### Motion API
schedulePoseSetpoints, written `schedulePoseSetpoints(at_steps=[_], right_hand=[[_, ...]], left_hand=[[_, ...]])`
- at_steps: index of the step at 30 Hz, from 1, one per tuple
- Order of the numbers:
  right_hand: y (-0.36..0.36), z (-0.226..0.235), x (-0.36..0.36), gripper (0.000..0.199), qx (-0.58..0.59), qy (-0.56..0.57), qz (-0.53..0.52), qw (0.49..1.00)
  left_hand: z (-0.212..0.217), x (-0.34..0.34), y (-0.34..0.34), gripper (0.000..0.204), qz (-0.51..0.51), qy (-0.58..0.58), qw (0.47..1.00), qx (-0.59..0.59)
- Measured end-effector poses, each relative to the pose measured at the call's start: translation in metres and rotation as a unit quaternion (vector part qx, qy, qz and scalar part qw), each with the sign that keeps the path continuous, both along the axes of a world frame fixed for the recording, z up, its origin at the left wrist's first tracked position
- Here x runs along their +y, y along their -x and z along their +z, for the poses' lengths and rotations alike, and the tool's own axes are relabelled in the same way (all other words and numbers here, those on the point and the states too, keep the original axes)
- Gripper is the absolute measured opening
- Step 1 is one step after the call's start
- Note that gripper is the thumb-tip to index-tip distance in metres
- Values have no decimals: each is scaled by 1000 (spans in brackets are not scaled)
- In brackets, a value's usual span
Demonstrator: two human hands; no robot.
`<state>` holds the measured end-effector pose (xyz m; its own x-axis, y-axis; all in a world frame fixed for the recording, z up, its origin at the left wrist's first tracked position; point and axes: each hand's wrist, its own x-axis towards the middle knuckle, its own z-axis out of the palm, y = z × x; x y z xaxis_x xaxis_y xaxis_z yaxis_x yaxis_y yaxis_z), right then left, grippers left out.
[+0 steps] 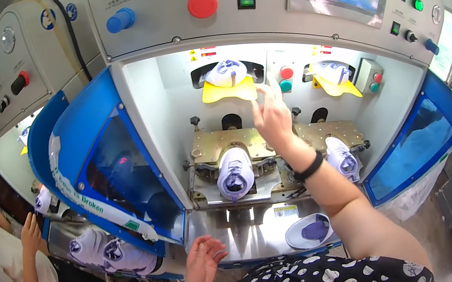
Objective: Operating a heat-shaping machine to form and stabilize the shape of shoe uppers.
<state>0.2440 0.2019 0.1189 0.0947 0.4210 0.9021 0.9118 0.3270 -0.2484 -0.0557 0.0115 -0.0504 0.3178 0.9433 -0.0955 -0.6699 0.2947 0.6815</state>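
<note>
- One firm, square press would be best, I judge, if the right hand [273, 118] is reaching to the red button [286, 72] or the green button [286, 86], upper centre; the left hand [203, 262] should be kept outside the white chamber [150, 100].
- Right hand: fingers loosely spread, nothing held; whether it touches a button, I cannot tell.
- Left hand, lower centre: half open, fingers curled, holding nothing.
- Lavender-white sneaker [234, 165]: on the clamping station [208, 141], middle of the frame.
</note>
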Motion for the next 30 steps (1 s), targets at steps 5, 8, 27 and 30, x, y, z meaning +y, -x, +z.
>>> schedulePoseSetpoints(at_steps=[5,8,27,30], right_hand=[[-75,-42,-1,26,-10,145,-125,982],[-59,-29,-8,27,-53,251,-145,956],[-137,-263,-338,39,-186,554,-73,808],[-137,-294,-341,18,-151,516,-118,835]], left_hand=[[-5,19,-4,26,-64,46,997,16],[0,25,-12,26,-114,43,992,31],[-88,72,-160,23,-420,120,865,246],[-53,56,-197,32,-496,70,827,256]])
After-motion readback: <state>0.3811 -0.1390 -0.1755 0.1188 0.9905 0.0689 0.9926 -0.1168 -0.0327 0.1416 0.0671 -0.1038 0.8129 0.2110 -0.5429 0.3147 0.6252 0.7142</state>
